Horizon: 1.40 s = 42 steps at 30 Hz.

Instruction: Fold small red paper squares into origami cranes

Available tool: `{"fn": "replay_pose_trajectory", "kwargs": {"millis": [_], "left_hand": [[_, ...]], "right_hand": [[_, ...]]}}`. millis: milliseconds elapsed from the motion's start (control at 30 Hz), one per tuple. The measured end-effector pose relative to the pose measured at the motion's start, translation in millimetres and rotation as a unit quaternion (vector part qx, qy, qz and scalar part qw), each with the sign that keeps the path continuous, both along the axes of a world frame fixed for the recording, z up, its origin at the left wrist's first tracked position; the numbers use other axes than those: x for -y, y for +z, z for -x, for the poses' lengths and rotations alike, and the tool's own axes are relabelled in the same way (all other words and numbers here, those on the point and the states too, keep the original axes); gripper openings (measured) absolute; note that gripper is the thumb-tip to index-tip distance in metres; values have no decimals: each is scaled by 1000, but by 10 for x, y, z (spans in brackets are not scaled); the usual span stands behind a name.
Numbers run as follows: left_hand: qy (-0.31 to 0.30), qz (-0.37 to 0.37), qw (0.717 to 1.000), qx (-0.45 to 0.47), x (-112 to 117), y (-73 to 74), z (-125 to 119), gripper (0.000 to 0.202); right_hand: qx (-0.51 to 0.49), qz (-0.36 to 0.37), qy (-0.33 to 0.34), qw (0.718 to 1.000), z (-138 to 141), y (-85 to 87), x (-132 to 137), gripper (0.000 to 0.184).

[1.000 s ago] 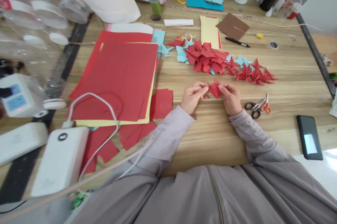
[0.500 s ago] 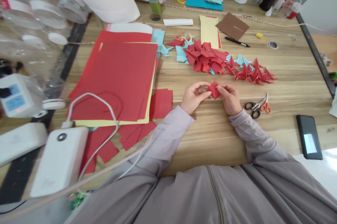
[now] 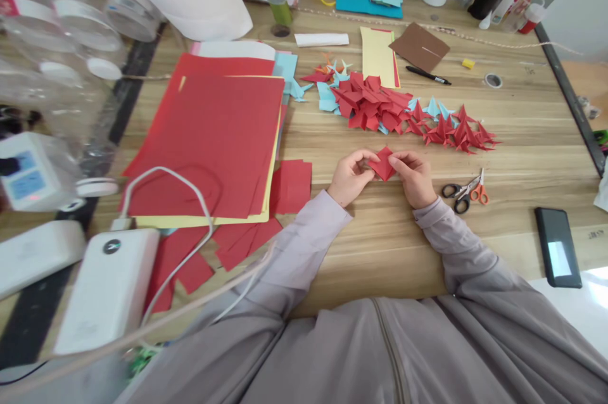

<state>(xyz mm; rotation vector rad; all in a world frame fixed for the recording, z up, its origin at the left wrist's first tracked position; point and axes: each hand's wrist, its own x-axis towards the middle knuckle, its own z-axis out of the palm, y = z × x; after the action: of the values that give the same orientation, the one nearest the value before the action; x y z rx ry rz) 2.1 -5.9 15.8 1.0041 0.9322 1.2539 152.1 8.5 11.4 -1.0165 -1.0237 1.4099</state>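
Between my two hands is a small folded red paper point(image 3: 382, 165), shaped like a diamond. My left hand point(image 3: 353, 175) pinches its left corner between thumb and fingers. On the other side, my right hand point(image 3: 414, 177) grips the right edge, thumb on top. Just beyond the hands lies a heap of red folded paper pieces point(image 3: 373, 102), with light blue ones among them. A row of pointed red paper shapes point(image 3: 456, 130) stretches to the right of that heap.
Red paper sheets point(image 3: 223, 144) are stacked on the left, with cut red squares point(image 3: 292, 187) beside them. Scissors point(image 3: 468, 190) lie right of my hands, and a phone point(image 3: 557, 247) farther right. A white power bank point(image 3: 107, 290) with a cable sits front left.
My left thumb has slid down and left off the paper's face, so more of the red diamond shows. The right hand stays nearly in place.
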Motion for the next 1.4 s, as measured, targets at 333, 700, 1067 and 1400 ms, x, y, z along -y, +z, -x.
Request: {"fn": "replay_pose_trajectory", "kwargs": {"millis": [333, 700, 1067, 1400], "left_hand": [[22, -55, 997, -57, -27, -29, 14, 9], [60, -15, 998, 5, -29, -30, 2, 28], [117, 22, 993, 2, -57, -68, 0, 25], [80, -62, 990, -99, -44, -111, -13, 15]], "right_hand": [[27, -10, 18, 999, 4, 45, 21, 18], [29, -19, 39, 999, 9, 55, 14, 31], [26, -22, 101, 994, 12, 102, 34, 47], [69, -41, 73, 994, 14, 69, 34, 26]]}}
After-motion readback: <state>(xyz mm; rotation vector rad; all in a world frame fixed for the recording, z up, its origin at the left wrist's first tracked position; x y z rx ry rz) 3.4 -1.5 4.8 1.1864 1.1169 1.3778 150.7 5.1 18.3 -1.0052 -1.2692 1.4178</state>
